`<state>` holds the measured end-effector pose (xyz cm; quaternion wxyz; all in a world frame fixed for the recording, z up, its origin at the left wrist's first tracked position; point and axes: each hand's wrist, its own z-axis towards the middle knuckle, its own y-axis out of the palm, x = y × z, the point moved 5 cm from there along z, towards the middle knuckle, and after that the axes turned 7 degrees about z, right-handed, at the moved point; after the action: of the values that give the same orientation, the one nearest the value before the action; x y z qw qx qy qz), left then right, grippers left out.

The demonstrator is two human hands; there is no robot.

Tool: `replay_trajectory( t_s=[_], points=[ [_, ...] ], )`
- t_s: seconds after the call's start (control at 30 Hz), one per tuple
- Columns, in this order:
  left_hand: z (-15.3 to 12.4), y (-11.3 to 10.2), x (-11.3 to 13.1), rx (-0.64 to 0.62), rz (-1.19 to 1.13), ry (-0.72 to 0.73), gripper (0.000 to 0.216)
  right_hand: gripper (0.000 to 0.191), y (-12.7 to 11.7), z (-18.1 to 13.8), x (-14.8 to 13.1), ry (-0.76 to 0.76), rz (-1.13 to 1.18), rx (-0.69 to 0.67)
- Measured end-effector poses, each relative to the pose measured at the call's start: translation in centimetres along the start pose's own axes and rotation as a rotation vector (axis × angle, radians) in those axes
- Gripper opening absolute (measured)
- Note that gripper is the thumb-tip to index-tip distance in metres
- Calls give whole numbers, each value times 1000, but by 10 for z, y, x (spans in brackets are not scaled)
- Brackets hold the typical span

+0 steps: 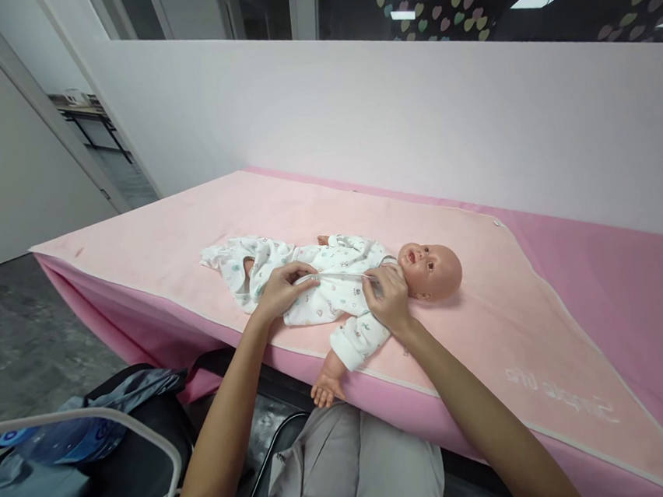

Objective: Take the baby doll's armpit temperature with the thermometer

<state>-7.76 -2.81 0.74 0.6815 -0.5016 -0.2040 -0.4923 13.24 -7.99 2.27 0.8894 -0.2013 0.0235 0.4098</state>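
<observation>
Head view: doll (434, 270) on its back on pink towel (188, 223).
L hand (280, 288): fingers pinched shut on onesie (328, 305) front, waist end.
R hand (386, 298): pinched shut at collar end — seam stretched taut btwn both (prob. keeps edges lined up).

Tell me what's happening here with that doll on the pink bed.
A seated person is handling a plastic baby doll that lies face up on a pale pink towel spread over a bright pink padded bed. The left hand and right hand both pinch the front opening of the doll's white printed fabric romper, holding its edge taut between them across the chest. The romper is on the doll, and one bare doll arm hangs over the near edge.
</observation>
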Motion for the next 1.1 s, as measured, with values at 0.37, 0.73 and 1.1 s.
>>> replay_trajectory(
  t_s=[0.37, 0.73, 1.1],
  points=[
    [-1, 0, -1, 24, -23, -4, 27, 7, 0, 0, 0, -11, -10, -1],
    [-1, 0, 4, 29, -64, -31, 20, 7, 0, -1, 1, 17, -23, -12],
    [-2, 0, 4, 61, -6, -38, 19, 6, -1, -2, 1, 38, -26, -27]
  ],
)
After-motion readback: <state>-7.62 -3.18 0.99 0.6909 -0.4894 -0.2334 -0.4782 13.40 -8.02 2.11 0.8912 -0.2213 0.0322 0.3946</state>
